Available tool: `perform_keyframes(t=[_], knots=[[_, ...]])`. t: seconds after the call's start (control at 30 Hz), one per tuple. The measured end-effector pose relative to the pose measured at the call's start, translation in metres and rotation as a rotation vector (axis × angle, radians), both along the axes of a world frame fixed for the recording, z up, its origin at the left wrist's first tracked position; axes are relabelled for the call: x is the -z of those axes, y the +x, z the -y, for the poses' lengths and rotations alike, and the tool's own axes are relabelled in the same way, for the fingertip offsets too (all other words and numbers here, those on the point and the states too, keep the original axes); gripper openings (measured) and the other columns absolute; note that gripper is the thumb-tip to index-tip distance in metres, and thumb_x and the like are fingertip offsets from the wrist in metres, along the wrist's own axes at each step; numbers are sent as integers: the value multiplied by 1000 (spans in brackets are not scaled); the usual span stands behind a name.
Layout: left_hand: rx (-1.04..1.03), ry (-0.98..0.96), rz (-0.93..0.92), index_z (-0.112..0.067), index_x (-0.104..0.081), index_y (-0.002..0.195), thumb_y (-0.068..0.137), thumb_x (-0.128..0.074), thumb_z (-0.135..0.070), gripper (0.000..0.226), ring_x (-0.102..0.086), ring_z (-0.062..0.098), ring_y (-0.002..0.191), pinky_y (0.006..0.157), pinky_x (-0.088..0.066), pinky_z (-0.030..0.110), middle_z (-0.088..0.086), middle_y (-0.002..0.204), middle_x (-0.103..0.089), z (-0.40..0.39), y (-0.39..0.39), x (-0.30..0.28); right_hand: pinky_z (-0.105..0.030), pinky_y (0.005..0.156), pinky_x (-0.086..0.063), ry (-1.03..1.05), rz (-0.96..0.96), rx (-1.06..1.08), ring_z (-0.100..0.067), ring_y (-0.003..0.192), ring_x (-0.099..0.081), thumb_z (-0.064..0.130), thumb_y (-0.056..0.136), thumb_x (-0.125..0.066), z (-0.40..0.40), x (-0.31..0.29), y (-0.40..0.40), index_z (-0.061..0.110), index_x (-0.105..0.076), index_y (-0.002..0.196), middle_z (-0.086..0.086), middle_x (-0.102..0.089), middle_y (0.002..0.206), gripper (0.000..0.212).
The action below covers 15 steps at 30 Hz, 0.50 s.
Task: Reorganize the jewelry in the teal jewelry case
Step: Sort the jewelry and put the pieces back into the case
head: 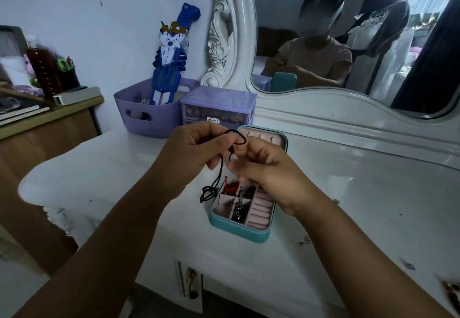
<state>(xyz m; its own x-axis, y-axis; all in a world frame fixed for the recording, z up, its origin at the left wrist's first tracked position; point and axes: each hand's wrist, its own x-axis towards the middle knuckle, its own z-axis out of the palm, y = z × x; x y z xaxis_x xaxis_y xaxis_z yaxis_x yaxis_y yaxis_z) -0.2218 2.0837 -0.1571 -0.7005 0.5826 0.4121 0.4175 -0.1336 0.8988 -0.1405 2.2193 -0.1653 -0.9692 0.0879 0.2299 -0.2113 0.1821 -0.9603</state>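
Overhead, left hand [199,148] and right hand [258,168] pinch a thin black cord necklace [219,175]; coiling the tail dangling below the grip should precede lowering it into the open teal jewelry case [239,228].

Left grip [199,148], right grip [261,168] curled, raised.

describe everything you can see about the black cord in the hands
The black cord is thin, soft-looking string. Its top forms a loop between both hands, held above the open teal case. The left hand and the right hand each pinch it. From the left hand two strands hang straight down, ending in a small tangle beside the case's left edge, just over the white tabletop. Whether the tangle touches the top is unclear.
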Motion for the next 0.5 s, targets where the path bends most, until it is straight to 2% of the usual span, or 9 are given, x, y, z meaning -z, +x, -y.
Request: perform_keyframes(t=[0.1,0.2,0.3,0.4,0.5], knots=[[36,60,24,-18,-67,77,72,-60,-27,12,-47,10,47,46,-42,17,-3,57,-61,-6,3,-2,-18,53,-41,46,1,12,-4,57,-52,4,87,-57,-4,0,3,1,-59,85,-10,-62,79,5],[-4,80,92,-14,-63,79,72,-59,-28,16,-41,9,44,42,-37,17,-4,55,-56,-5,-2,5,-13,46,-38,12,-1,80,0,43,-46,7,88,-56,-13,-2,8,7,-61,77,-4,-62,67,12],[-78,45,174,-12,-62,80,77,-59,-23,12,-36,9,47,41,-31,16,-4,54,-49,2,-10,17,-16,42,-33,-102,-31,191,-6,42,-40,8,87,-55,-30,-6,11,8,-61,74,3,-62,57,15],[-185,-71,169,-16,-65,81,86,-56,-16,11,-41,15,57,50,-36,22,1,61,-52,12,-16,27,-17,43,-31,-242,-63,268,-8,44,-39,10,87,-53,-45,-13,12,11,-59,67,2,-62,59,21],[-228,-150,134,-20,-66,79,86,-57,-18,12,-45,7,51,47,-40,18,-3,57,-54,20,-21,33,-18,44,-33,-320,-65,332,-9,44,-40,12,89,-51,-52,-19,16,12,-60,70,3,-61,57,21]])
